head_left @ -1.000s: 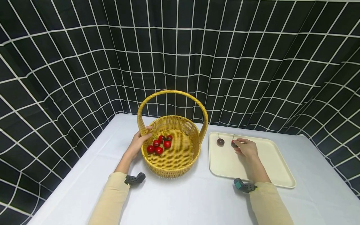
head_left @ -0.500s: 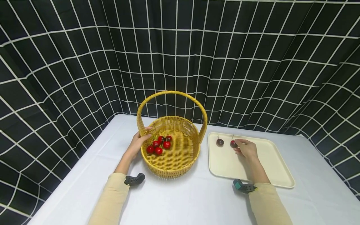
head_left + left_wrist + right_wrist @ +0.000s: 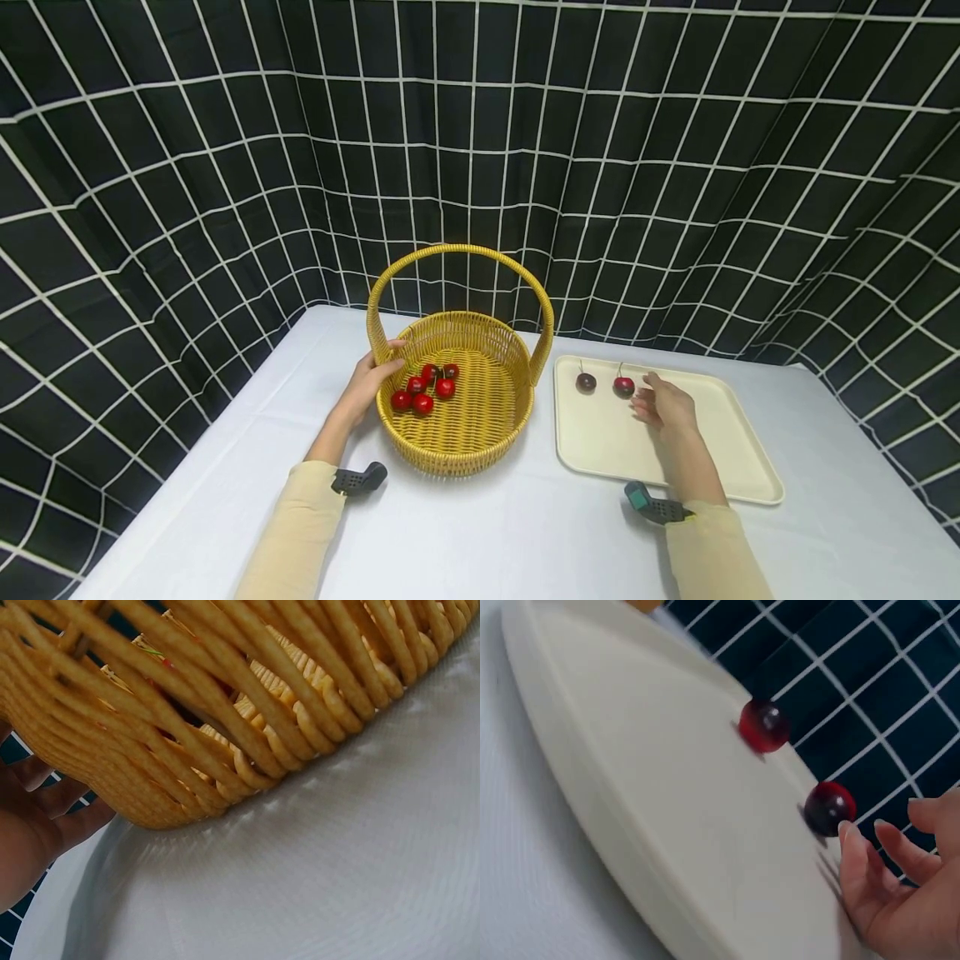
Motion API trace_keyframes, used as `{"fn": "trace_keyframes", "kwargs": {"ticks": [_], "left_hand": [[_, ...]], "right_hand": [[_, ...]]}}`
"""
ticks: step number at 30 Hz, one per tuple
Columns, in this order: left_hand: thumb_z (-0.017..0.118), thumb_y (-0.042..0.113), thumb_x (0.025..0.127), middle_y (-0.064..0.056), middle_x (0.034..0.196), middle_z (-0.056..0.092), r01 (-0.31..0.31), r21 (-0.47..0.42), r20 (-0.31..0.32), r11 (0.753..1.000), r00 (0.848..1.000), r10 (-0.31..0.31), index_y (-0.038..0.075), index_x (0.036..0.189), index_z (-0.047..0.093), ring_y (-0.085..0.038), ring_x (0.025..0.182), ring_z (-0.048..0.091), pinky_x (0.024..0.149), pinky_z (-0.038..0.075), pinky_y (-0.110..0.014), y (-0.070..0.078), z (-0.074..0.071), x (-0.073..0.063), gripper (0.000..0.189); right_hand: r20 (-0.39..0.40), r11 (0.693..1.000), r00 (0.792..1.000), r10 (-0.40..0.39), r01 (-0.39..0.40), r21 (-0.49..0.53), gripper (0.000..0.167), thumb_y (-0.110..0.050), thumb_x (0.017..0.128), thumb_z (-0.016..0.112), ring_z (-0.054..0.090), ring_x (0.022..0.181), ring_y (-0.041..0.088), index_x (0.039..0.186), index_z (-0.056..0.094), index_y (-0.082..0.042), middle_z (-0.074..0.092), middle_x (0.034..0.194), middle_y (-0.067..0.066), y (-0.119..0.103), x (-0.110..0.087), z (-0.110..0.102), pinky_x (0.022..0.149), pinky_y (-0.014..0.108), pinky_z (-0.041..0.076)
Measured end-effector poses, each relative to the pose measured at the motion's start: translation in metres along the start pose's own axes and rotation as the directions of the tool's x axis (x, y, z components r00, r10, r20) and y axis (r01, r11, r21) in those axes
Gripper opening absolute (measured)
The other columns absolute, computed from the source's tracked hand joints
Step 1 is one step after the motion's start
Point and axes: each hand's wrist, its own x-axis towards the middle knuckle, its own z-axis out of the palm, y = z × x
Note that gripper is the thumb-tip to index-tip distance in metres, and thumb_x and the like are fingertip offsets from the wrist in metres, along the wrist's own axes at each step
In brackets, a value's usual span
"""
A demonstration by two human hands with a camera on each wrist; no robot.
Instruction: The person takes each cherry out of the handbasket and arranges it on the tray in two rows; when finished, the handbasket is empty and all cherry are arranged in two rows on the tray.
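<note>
My left hand point(image 3: 366, 382) grips the left side of a yellow wicker basket point(image 3: 459, 461) at the foot of its handle, thumb over the rim. Several red cherries point(image 3: 423, 404) lie in the left part of the basket. On a cream tray point(image 3: 600, 437) to the right sit two dark red cherries with stems, a left cherry point(image 3: 586, 382) and a right cherry point(image 3: 623, 387). Just right of the latter, my right hand point(image 3: 672, 408) is over the tray with its fingers parted and nothing between them. In the right wrist view a fingertip overlaps the nearer cherry point(image 3: 826, 814).
A white cloth point(image 3: 480, 542) covers the table. Behind and at both sides hangs a black curtain point(image 3: 465, 117) with a white grid. The tall basket handle point(image 3: 459, 248) arches above the basket. Each wrist wears a dark camera mount, such as the right mount point(image 3: 654, 507).
My right hand has let go of the right cherry and drawn back to the right, its fingers spreading. The cherry stays upright on the tray. The left hand keeps its grip on the basket.
</note>
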Motion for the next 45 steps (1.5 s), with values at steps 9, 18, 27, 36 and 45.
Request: {"fn": "trace_keyframes", "kwargs": {"ticks": [9,18,27,36,45], "left_hand": [[0.047,0.01,0.098,-0.022,0.148,0.033,-0.011,0.026,0.007,1.0,1.0,0.011,-0.001,0.141,0.039,-0.035,0.136,0.029,0.109,0.025,-0.049,0.021,0.006,-0.017,0.045],[0.048,0.009,0.098,-0.022,0.148,0.032,-0.02,0.015,0.014,1.0,1.0,0.019,-0.001,0.14,0.04,-0.035,0.136,0.028,0.109,0.024,-0.051,0.02,0.004,-0.014,0.045],[0.048,0.009,0.098,-0.022,0.147,0.033,-0.021,0.012,0.017,1.0,1.0,0.021,-0.002,0.14,0.039,-0.035,0.136,0.028,0.109,0.023,-0.05,0.021,0.005,-0.015,0.045],[0.047,0.009,0.098,-0.022,0.148,0.033,-0.013,0.02,0.009,1.0,1.0,0.012,-0.001,0.14,0.04,-0.035,0.135,0.029,0.109,0.024,-0.049,0.021,0.004,-0.015,0.044],[0.05,0.013,0.098,-0.018,0.148,0.034,-0.023,-0.012,-0.001,1.0,1.0,0.023,0.004,0.14,0.042,-0.032,0.136,0.029,0.11,0.023,-0.049,-0.002,-0.002,0.002,0.044]], "right_hand": [[0.016,0.948,0.999,0.03,-0.033,0.316,0.055,-0.046,0.098,0.04,0.066,0.079,0.008,0.141,0.041,-0.01,0.056,0.105,0.0,-0.012,-0.019,-0.003,0.082,0.023,0.051],[0.183,0.702,0.975,-0.125,-0.044,0.711,0.042,-0.041,0.097,0.046,0.065,0.1,0.024,0.127,0.052,-0.011,0.065,0.103,0.007,-0.037,-0.047,-0.009,0.092,0.037,0.046],[0.261,0.712,0.904,-0.339,0.064,0.699,0.045,-0.043,0.095,0.052,0.063,0.104,0.024,0.125,0.054,-0.01,0.056,0.123,0.009,-0.051,-0.071,0.003,0.086,0.036,0.052],[0.306,0.697,0.84,-0.448,0.114,0.708,0.037,-0.037,0.096,0.053,0.065,0.098,0.026,0.114,0.06,-0.005,0.062,0.11,0.013,-0.063,-0.095,0.019,0.083,0.037,0.053],[0.368,0.761,0.773,-0.516,0.218,0.611,0.036,-0.035,0.1,0.046,0.064,0.099,0.025,0.113,0.062,-0.005,0.066,0.107,0.01,-0.07,-0.116,0.035,0.085,0.036,0.052]]}}
